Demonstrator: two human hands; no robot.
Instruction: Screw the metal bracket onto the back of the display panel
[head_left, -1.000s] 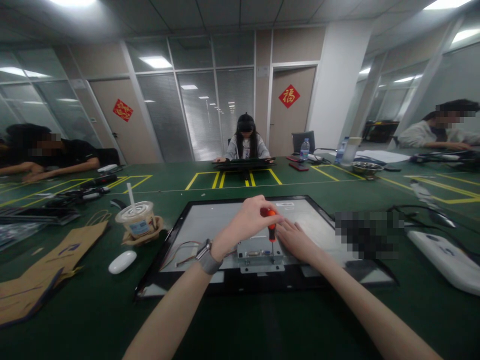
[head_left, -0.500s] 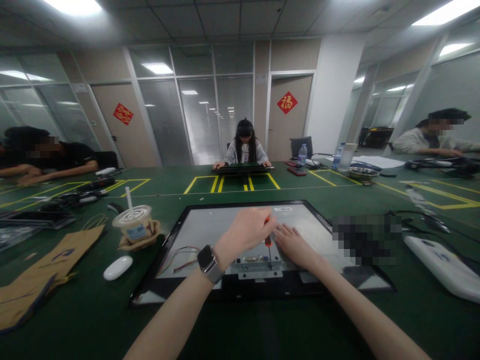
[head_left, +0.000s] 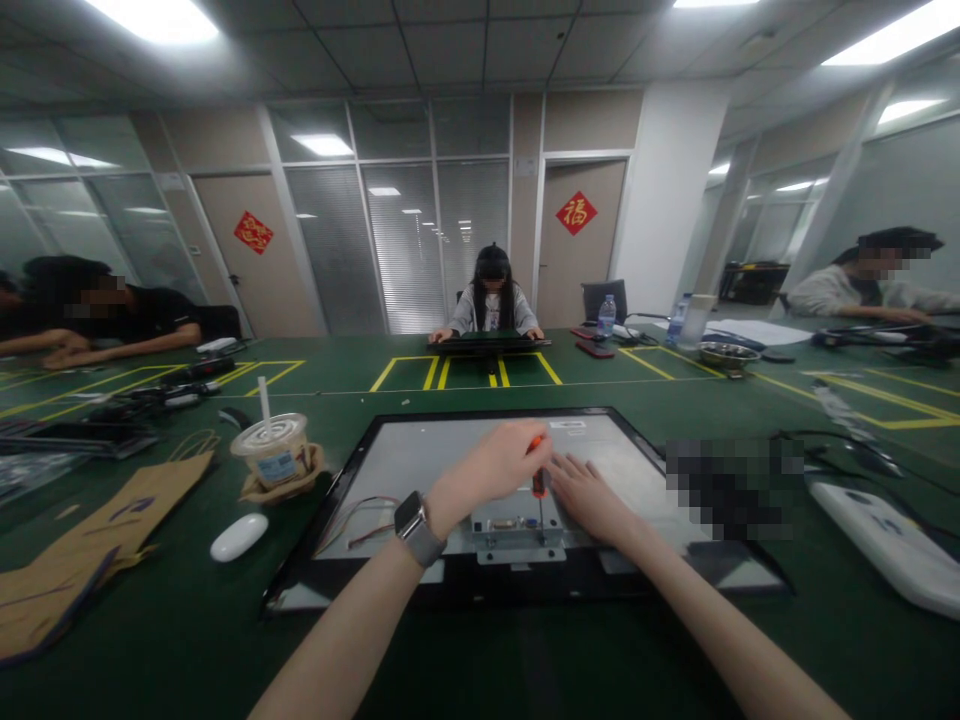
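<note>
A monitor panel (head_left: 420, 450) lies face down on the green table in front of me, its bare metal back up. My left hand (head_left: 495, 465), with a watch on the wrist, is closed round the orange-handled screwdriver (head_left: 538, 482). The screwdriver stands upright with its tip on the small metal board bracket (head_left: 517, 535) near the panel's front edge. My right hand (head_left: 589, 495) lies flat on the panel just right of the screwdriver, fingers stretched out beside the shaft. Thin coloured wires (head_left: 360, 515) run across the panel's left part.
A lidded drink cup with a straw (head_left: 272, 450), a white mouse (head_left: 238, 536) and a brown paper bag (head_left: 82, 540) lie to the left. A white device (head_left: 885, 540) and cables lie to the right. One person sits opposite and others sit at both sides.
My left hand has turned on the screwdriver and covers more of its orange handle. The view has tilted slightly; both hands stay at the bracket.
</note>
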